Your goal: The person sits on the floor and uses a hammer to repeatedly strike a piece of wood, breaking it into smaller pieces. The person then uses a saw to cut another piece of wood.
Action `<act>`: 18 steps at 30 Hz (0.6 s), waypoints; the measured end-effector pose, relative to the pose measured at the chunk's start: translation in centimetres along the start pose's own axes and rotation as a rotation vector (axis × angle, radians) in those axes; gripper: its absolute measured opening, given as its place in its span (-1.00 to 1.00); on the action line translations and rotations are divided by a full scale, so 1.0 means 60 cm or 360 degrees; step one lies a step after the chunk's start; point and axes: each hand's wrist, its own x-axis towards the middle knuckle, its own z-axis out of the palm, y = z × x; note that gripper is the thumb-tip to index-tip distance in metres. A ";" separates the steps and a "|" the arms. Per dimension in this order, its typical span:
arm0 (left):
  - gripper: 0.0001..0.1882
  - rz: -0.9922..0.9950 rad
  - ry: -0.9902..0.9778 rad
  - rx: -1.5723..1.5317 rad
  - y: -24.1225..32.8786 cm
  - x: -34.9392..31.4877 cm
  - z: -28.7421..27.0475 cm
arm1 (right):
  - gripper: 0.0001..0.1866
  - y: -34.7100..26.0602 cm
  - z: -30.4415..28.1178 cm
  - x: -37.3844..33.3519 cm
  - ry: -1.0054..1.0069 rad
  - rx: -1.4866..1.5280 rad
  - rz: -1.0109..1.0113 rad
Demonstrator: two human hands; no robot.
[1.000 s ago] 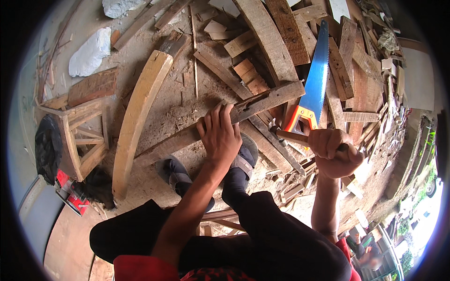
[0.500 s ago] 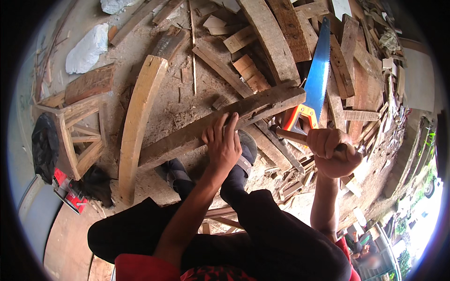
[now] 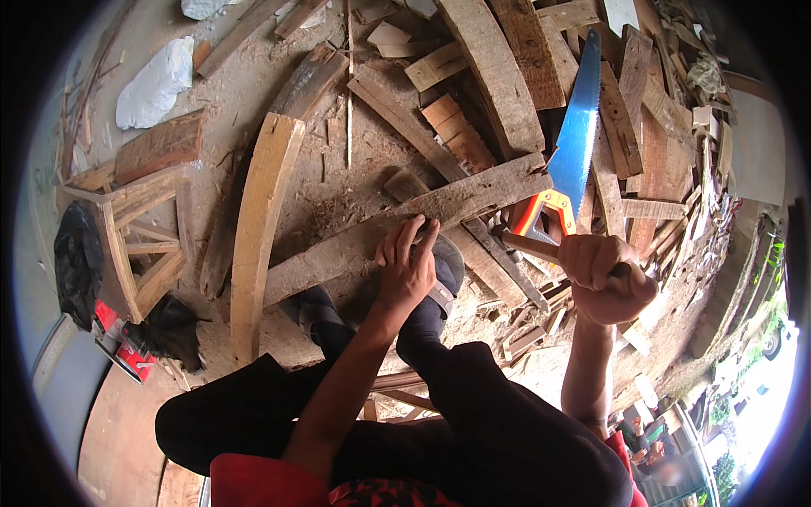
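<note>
A long, weathered wooden beam [image 3: 355,241] lies slantwise before me above my feet, with its paler face up. My left hand [image 3: 408,264] grips its near edge, the fingers bent over it and the thumb hidden. My right hand [image 3: 604,275] is wrapped round the wooden handle of a hammer [image 3: 532,246], held level to the right of the beam. The hammer's dark head is hard to make out against the scrap below. Just beyond the hammer rests a handsaw [image 3: 577,127] with a blue blade and an orange handle, close to the beam's right end.
A pale curved timber [image 3: 263,220] lies at the beam's left end. Scrap boards [image 3: 498,80] are heaped at the far right. Further left are an open wooden frame [image 3: 152,245], a black plastic bag [image 3: 78,266] and a white lump [image 3: 156,84]. My shoes [image 3: 448,266] are beneath the beam.
The beam has rolled so that a paler face shows, and its left end has shifted slightly right. My left hand has moved a little towards me; the hammer has shifted slightly right.
</note>
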 end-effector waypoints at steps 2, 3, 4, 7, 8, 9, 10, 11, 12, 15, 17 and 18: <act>-0.38 -0.0008 -0.0006 0.0002 0.002 0.001 0.000 | -0.44 0.002 -0.001 0.001 -0.0006 -0.0002 -0.0006; -0.38 -0.0011 -0.0012 0.0005 0.002 0.001 -0.001 | -0.44 0.002 -0.001 0.001 -0.0005 0.0015 -0.0002; -0.38 -0.0013 -0.0020 0.0004 0.004 0.003 -0.002 | -0.43 0.002 0.000 0.000 -0.0001 0.0030 0.0002; -0.44 0.0016 -0.0074 0.0025 0.007 0.009 -0.010 | -0.41 -0.001 0.003 -0.001 -0.0047 0.0001 0.0047; -0.43 -0.0010 -0.0091 -0.0024 0.008 0.012 -0.015 | -0.40 -0.008 0.008 -0.002 -0.0043 -0.0053 0.0091; -0.42 -0.0036 -0.0108 -0.0072 0.010 0.014 -0.022 | -0.39 -0.016 0.012 -0.003 -0.0043 -0.0107 0.0135; -0.41 -0.0070 -0.0121 -0.0113 0.010 0.015 -0.031 | -0.40 -0.027 0.022 -0.003 -0.0058 -0.0145 0.0123; -0.40 -0.0078 -0.0137 -0.0142 0.005 0.013 -0.038 | -0.41 -0.038 0.035 -0.003 -0.0084 -0.0159 0.0086; -0.39 -0.0088 -0.0152 -0.0170 -0.002 0.012 -0.046 | -0.42 -0.044 0.047 -0.004 -0.0103 -0.0143 0.0036; -0.35 -0.0033 -0.0269 -0.0240 -0.005 0.029 -0.065 | -0.39 -0.037 0.045 -0.024 -0.0044 -0.0418 0.0074; -0.29 -0.0068 -0.0351 -0.0198 -0.004 0.045 -0.086 | -0.37 0.009 0.032 -0.009 -0.0067 -0.0512 0.0195; -0.27 -0.0103 -0.0397 -0.0136 -0.003 0.052 -0.095 | -0.36 0.031 0.030 0.009 -0.0087 -0.0454 0.0253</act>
